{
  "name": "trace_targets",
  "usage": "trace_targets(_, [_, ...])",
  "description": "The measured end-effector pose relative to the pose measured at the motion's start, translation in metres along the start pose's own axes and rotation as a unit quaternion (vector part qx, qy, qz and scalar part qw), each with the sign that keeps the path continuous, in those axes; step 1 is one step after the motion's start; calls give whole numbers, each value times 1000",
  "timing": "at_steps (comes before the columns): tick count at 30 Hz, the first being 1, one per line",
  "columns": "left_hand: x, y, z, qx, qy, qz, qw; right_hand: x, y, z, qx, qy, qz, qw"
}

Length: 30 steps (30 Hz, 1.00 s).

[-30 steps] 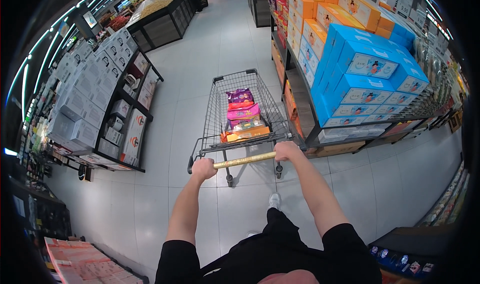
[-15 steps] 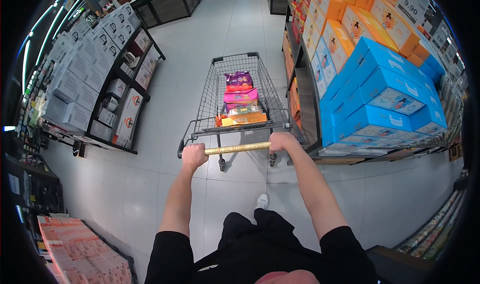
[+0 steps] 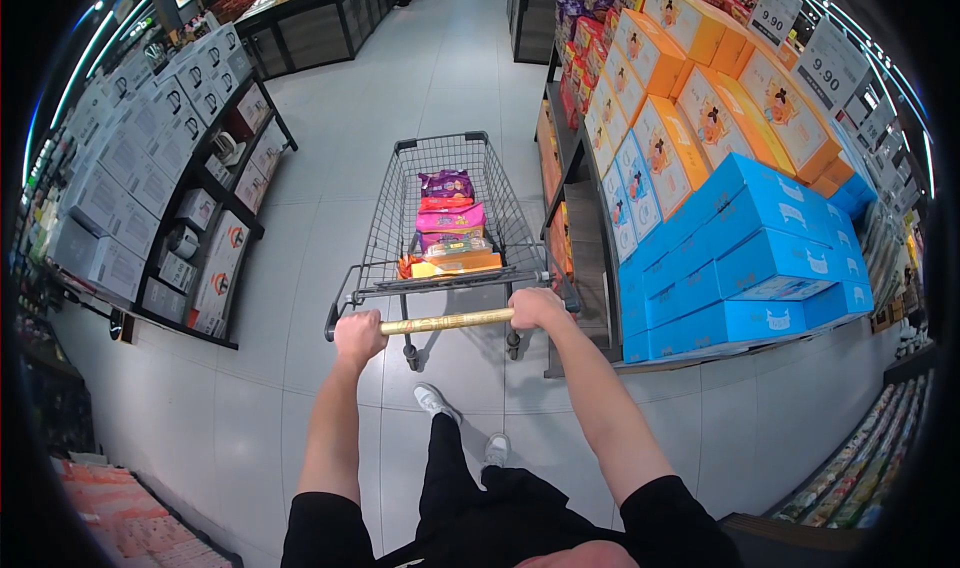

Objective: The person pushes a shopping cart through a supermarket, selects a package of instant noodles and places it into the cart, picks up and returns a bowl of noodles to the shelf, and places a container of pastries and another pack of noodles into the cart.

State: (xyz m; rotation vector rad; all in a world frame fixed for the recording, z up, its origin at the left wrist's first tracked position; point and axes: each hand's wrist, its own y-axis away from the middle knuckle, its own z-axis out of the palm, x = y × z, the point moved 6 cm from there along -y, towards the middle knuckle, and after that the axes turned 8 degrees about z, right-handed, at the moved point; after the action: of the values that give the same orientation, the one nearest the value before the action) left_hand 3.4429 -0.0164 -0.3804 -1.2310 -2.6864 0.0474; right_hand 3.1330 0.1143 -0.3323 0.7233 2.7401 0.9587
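Note:
My left hand is closed round the left end of the yellow handle bar of a wire shopping cart. My right hand grips the same bar at its right end. Inside the cart lie several packages: a purple bag at the far end, pink packs, and an orange box nearest the handle.
At my left stands a black rack of white boxes. Close on the right, a shelf holds stacked blue boxes and orange boxes. Tiled floor runs between them toward dark display counters. My feet show below the cart.
The cart and my hands sit further left in the view. The right-hand stacks loom nearer and lower in the picture. Both my feet show now, the left one forward.

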Motion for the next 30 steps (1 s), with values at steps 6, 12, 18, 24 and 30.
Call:
trace_targets(6, [-36,-57,8,38,4,17,999,-15,-47,-34,16,14,-3,1000])
trace_targets(12, [-64,-123,18,-5,20,14,1000,-18,-94,-70,48,1,12,999])
trace_targets(18, [-91,-173,27,-4,43,26,999,-28,-135,-98,42,11,34,998])
trace_targets(24, [-110,-224,36,42,48,45,997,-25,-174,-124,40,-6,61,997])
trace_targets(30, [-126,-267,42,58,62,56,995,-27,-210,-149,63,-6,53,997])
